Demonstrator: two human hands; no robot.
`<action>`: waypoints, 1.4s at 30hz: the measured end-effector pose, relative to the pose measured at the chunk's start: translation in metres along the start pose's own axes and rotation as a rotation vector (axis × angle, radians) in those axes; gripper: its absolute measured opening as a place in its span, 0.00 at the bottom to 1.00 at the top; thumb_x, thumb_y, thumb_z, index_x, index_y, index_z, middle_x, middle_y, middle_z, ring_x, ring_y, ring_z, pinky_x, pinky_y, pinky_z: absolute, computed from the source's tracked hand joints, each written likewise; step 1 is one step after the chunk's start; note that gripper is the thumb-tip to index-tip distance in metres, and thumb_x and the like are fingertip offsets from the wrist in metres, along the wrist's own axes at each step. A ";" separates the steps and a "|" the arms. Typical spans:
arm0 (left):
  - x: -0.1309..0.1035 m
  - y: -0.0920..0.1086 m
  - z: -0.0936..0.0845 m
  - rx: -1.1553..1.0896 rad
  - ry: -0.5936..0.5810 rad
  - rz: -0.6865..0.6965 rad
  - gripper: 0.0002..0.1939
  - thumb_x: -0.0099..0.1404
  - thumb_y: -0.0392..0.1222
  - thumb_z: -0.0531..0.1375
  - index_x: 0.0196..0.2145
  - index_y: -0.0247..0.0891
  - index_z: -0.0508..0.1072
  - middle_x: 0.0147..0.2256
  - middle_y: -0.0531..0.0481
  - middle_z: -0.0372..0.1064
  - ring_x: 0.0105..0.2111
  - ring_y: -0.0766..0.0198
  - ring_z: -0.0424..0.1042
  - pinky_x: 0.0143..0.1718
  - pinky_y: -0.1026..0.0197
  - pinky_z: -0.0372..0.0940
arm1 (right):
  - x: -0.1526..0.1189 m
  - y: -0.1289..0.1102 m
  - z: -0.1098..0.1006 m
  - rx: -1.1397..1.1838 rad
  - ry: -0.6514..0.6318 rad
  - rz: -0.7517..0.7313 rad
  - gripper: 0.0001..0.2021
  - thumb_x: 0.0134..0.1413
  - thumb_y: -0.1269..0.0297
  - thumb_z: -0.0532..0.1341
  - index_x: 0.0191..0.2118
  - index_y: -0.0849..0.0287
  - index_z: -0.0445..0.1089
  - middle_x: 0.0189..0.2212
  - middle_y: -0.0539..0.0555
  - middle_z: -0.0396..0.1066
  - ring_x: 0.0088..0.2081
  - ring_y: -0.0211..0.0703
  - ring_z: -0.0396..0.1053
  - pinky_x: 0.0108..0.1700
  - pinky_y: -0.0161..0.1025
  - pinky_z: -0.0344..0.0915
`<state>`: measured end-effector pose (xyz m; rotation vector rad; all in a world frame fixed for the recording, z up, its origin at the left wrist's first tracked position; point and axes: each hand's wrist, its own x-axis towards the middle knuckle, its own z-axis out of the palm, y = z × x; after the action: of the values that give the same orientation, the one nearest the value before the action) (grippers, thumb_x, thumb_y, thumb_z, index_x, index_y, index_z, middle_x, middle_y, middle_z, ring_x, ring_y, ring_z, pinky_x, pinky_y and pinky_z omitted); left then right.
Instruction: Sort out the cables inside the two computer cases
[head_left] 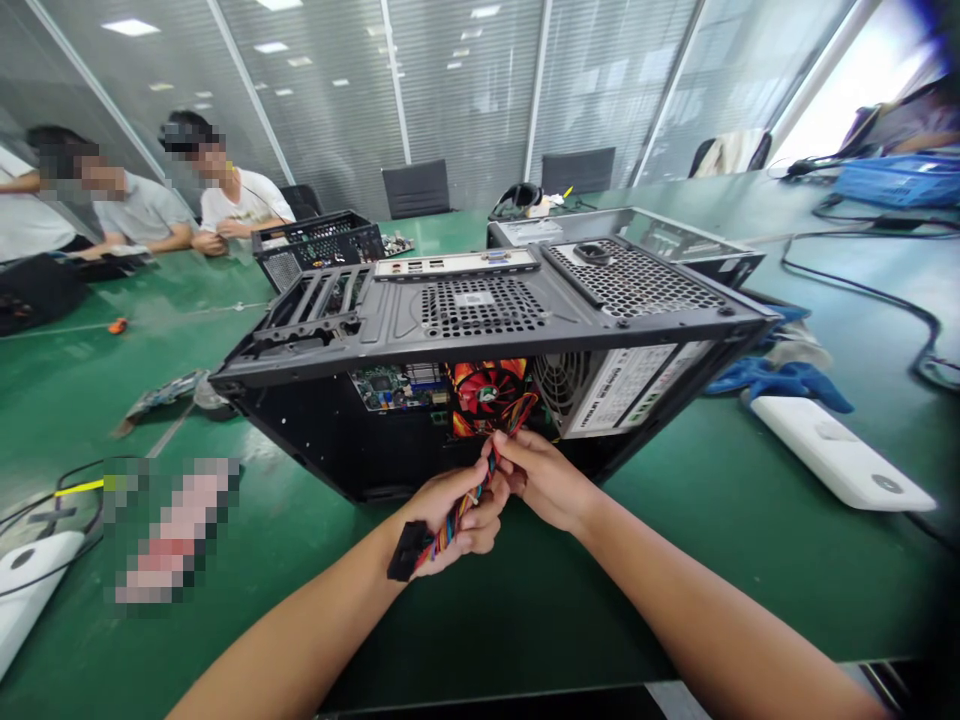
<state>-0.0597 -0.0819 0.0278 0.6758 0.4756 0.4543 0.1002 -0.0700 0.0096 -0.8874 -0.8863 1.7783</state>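
A black computer case (300, 440) lies before me on the green table, its open side facing me. Inside show a circuit board (386, 388), a red and black fan (486, 392) and a power supply (626, 390). My left hand (469, 510) is closed round a bundle of multicoloured power cables (450, 527), whose black connector (409, 550) hangs over my wrist. With closed fingers, my right hand (544, 475) pinches the same bundle higher up, just in front of the fan. The cables run from there up towards the power supply.
Behind the case stand another black case (319, 240) and a grey case (630, 225). White power banks (844, 455) or similar boxes lie at both sides. Blue gloves (787, 380) are at right, near a black cable (885, 285). Several people sit at the far left.
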 end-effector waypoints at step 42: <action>-0.004 0.004 -0.002 1.259 0.398 0.212 0.17 0.69 0.50 0.50 0.25 0.40 0.61 0.16 0.56 0.58 0.17 0.66 0.60 0.24 0.63 0.53 | -0.001 0.006 0.006 -0.141 0.137 -0.063 0.23 0.44 0.42 0.66 0.29 0.62 0.68 0.15 0.41 0.48 0.19 0.30 0.45 0.23 0.34 0.40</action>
<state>-0.0643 -0.0803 0.0302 1.8774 1.0898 0.4599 0.0932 -0.0734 0.0077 -1.0472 -0.9487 1.5958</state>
